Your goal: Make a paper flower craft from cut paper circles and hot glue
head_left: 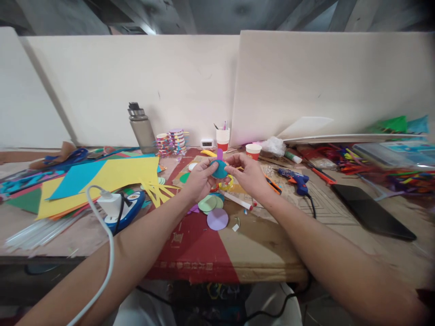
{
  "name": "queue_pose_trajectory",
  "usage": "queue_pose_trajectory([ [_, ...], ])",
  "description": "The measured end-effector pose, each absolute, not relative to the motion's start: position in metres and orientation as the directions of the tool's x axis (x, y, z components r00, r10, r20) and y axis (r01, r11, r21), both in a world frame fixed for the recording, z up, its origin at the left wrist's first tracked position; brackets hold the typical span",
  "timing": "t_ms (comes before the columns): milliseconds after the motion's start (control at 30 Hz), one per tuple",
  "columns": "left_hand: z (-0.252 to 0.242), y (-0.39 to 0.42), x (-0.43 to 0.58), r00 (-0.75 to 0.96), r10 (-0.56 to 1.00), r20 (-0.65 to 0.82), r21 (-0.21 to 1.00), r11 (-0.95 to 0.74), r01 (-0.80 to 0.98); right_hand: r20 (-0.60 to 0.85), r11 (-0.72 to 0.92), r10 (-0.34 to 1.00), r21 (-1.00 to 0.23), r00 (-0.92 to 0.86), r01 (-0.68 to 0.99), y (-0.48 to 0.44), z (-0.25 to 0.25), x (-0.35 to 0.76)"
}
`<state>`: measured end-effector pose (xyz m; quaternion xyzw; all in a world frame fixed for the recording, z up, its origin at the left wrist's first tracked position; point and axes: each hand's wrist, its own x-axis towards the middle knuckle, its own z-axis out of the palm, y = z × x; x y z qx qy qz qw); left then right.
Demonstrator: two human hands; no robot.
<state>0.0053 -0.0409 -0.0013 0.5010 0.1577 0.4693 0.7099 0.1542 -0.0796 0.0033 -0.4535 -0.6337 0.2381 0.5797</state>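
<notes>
Fingers (208, 171) pinch teal disc (220, 170) from both sides.

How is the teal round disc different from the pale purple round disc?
The teal round disc is darker; the pale purple round disc is lighter. The teal disc is held up between the left hand and right hand, while the purple disc lies on the cardboard. Both are round.

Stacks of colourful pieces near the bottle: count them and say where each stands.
2. The shorter stack stands just right of the bottle; the taller stack stands right beside it, farther from the bottle. Anything behind them would be hidden.
</notes>
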Motion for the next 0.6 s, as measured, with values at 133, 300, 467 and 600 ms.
queue_pose_trajectory([
  [133,-0.0017,-0.0374,0.0036,0.502,0.824,0.263,0.828,0.074,-0.555,0.542,0.521,0.840,-0.807,0.001,0.278,-0.0782,0.0038,0.1570],
  [300,-0.0033,-0.0375,0.0050,0.486,0.828,0.279,0.845,0.028,-0.534,0.580,0.540,0.814,-0.769,0.019,0.341,-0.0819,0.0057,0.1559],
  [467,-0.0060,-0.0394,0.0084,0.455,0.831,0.320,0.882,-0.086,-0.463,0.684,0.518,0.728,-0.591,0.044,0.618,-0.0859,0.0076,0.1557],
  [600,-0.0046,-0.0417,0.0100,0.435,0.837,0.333,0.925,-0.201,-0.321,0.741,0.463,0.671,-0.414,-0.005,0.784,-0.0867,0.0079,0.1563],
])
